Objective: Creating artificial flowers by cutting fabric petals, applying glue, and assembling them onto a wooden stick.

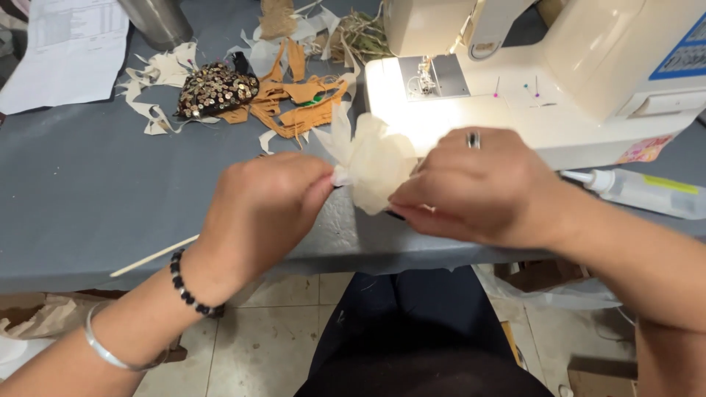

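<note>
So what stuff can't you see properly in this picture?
- Head view: the fingertips of the left hand and right hand are hidden by the hands and the cream fabric bundle.
- The sewing machine is cut off by the top and right edges.
- The metal cup is cut off at the top.
- The needle area is too small and glary.
</note>
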